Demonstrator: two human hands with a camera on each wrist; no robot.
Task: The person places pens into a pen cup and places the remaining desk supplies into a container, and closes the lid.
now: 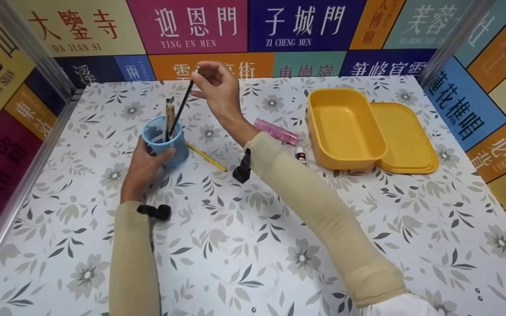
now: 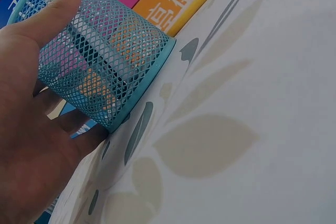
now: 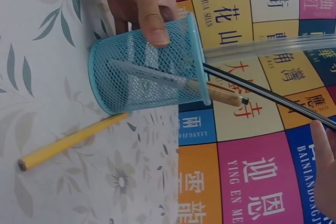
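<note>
My left hand [image 1: 144, 164] grips a light blue mesh pen holder [image 1: 179, 152] upright on the table, with the thumb across its near side in the left wrist view. My right hand [image 1: 222, 90] pinches the top of a thin black pencil [image 1: 183, 104]. The pencil's lower end is inside the holder, and it leans up to the right. Beside it in the holder stands a tan stick-like pen with a dark tip [image 3: 227, 96]. A yellow pencil [image 1: 207, 157] lies on the table against the holder's base.
An open yellow plastic box [image 1: 345, 153] stands to the right, its yellow lid [image 1: 411, 140] lying next to it. A pink translucent item [image 1: 276, 131] and a small white-and-dark tube [image 1: 300, 155] lie left of the box. Printed panels [image 1: 191, 26] border the flowered tabletop [image 1: 235, 263].
</note>
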